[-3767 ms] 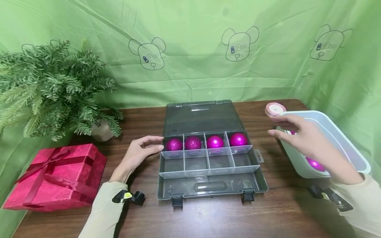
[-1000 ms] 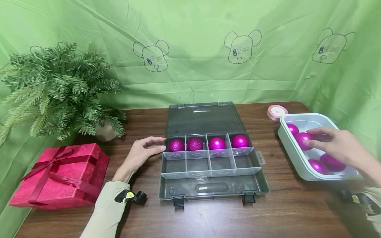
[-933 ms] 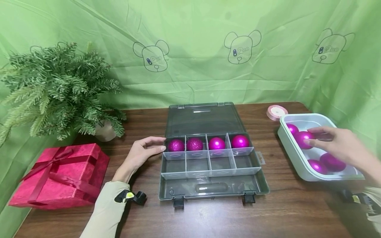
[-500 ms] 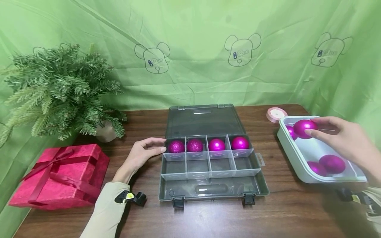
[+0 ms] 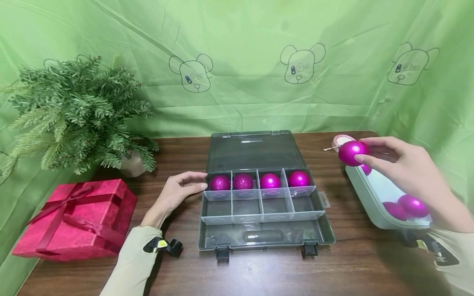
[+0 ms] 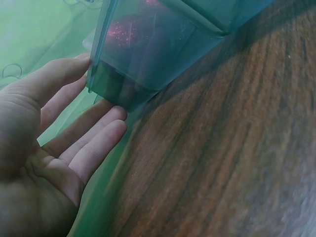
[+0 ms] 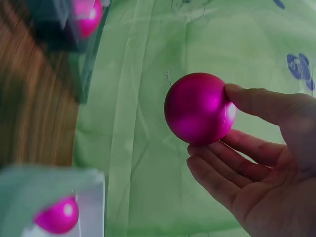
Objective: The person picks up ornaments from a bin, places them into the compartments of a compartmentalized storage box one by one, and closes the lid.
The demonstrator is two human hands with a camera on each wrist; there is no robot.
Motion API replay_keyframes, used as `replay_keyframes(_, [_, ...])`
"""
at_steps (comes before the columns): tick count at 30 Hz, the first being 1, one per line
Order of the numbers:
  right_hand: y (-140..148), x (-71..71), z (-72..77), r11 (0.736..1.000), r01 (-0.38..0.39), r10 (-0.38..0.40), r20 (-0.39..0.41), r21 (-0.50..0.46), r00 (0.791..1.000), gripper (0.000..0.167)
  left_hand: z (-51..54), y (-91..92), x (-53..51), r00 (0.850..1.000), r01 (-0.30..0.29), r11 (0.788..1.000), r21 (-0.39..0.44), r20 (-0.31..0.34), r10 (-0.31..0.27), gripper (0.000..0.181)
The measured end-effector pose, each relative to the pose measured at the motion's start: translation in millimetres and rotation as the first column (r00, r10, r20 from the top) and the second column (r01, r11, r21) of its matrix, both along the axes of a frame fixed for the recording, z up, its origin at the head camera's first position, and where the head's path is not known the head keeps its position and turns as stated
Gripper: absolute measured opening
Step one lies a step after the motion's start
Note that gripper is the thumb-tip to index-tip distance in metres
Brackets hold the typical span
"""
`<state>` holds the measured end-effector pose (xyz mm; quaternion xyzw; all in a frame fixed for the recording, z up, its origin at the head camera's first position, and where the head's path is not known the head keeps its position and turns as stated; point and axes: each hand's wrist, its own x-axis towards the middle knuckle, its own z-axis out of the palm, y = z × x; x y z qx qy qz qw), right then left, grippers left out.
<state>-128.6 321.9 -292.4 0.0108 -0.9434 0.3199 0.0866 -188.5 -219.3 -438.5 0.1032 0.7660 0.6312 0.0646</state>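
Note:
My right hand (image 5: 411, 168) pinches a shiny magenta Christmas ball (image 5: 354, 153) between thumb and fingers, raised over the left back corner of the white tub. In the right wrist view a small hanging loop sticks out from this ball (image 7: 200, 108). My left hand (image 5: 174, 195) touches the left side of the dark divided case (image 5: 266, 248) with loosely straight fingers; the left wrist view shows its fingertips at the case's corner (image 6: 121, 91). In the case's back row sit two glittery balls (image 5: 220, 183) and two smooth balls (image 5: 270, 181), one per compartment. The front compartments hold nothing.
The white tub (image 5: 364, 201) at the right holds more magenta balls (image 5: 412, 205). Behind it lies a roll of pink ribbon (image 5: 340, 139). A red gift box (image 5: 77, 218) and a small fir tree (image 5: 81, 111) stand at the left. The case lid (image 5: 255, 152) lies back, unfolded.
My right hand reached into the white tub, took hold of a magenta ball, lifted it and carried it left past the tub's rim. The left hand has stayed at the case.

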Motion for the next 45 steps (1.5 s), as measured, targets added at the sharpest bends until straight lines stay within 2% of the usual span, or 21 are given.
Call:
replay_keyframes(4, [-18, -1.7, 0.0, 0.999, -0.044, 0.044, -0.032, -0.021, 0.999, 0.050, -0.9, 0.5, 0.2, 1.000, 0.001, 1.000, -0.001, 0.001, -0.001, 0.040])
replay_keyframes(9, [-44, -5.2, -0.1, 0.996, -0.083, 0.084, -0.076, 0.027, 0.994, 0.050, -1.6, 0.5, 1.5, 1.000, -0.001, 1.000, -0.009, 0.005, 0.001, 0.040])
replay_keyframes(18, [-84, -13.2, -1.5, 0.963, -0.269, 0.263, -0.162, -0.013, 0.951, 0.045, -0.6, -0.8, -0.5, 1.000, -0.007, 0.999, -0.037, -0.015, 0.006, 0.039])
replay_keyframes(26, [-116, -12.7, -4.1, 0.937, -0.327, 0.320, -0.072, -0.122, 0.945, 0.047, -0.8, -0.7, -0.4, 1.000, -0.003, 1.000, -0.030, -0.008, 0.003, 0.039])
replay_keyframes(33, [-147, -12.8, -12.6, 0.904, -0.382, 0.375, -0.072, -0.191, 0.924, 0.043, -2.6, -0.5, -1.4, 1.000, 0.001, 1.000, -0.005, -0.005, -0.001, 0.039])
replay_keyframes(36, [-161, -13.6, -17.7, 0.890, -0.415, 0.406, -0.088, -0.189, 0.910, 0.042, -1.8, 0.0, -1.4, 1.000, 0.003, 1.000, 0.005, -0.003, -0.003, 0.040])
replay_keyframes(40, [-182, -14.1, -26.2, 0.848, -0.484, 0.470, -0.116, -0.215, 0.875, 0.041, -1.1, 0.1, -1.2, 1.000, -0.001, 1.000, 0.000, -0.006, 0.001, 0.040])
replay_keyframes(45, [-209, -12.4, -36.1, 0.818, -0.540, 0.528, -0.115, -0.199, 0.842, 0.041, -1.8, -0.7, -1.2, 1.000, 0.001, 1.000, -0.005, -0.010, -0.001, 0.040])
